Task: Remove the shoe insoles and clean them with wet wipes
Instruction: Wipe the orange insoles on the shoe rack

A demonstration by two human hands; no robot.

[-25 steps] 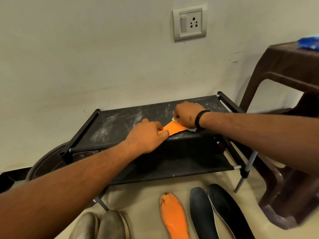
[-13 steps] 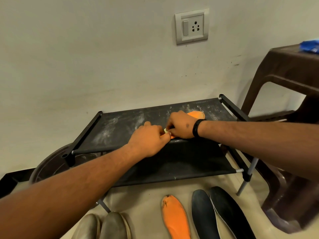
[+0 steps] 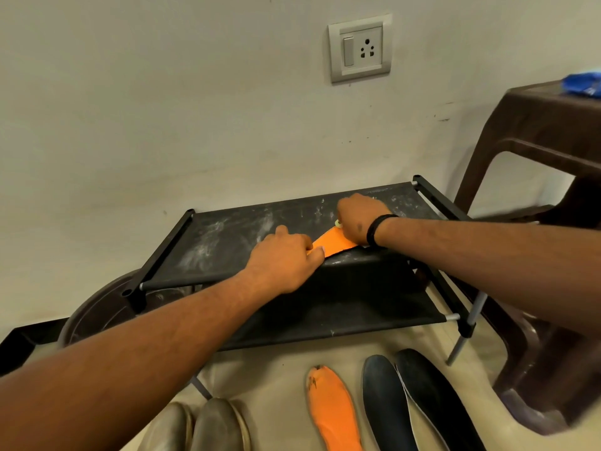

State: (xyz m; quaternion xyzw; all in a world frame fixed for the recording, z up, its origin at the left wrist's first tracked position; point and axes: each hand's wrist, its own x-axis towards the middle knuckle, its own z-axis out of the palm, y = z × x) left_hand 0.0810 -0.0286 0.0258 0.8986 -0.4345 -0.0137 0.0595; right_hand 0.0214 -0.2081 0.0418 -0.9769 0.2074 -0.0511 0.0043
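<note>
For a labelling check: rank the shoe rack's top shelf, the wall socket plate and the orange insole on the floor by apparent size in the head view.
1. top shelf
2. orange insole on the floor, cut off by the frame edge
3. wall socket plate; the two look close, and the insole is nearer the camera, so this order is unsure.

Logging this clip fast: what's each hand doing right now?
Left hand: fingers pressing the orange insole down on the rack.
Right hand: gripping a wipe on it.

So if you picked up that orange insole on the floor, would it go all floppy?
Probably bendy, not stiff: the orange insole looks thin and lies flat on the floor. It likely weighs little, being a slim sheet. It shouldn't roll, since it's flat. Its toe end looks worn, so rough pulling might tear it.
</note>
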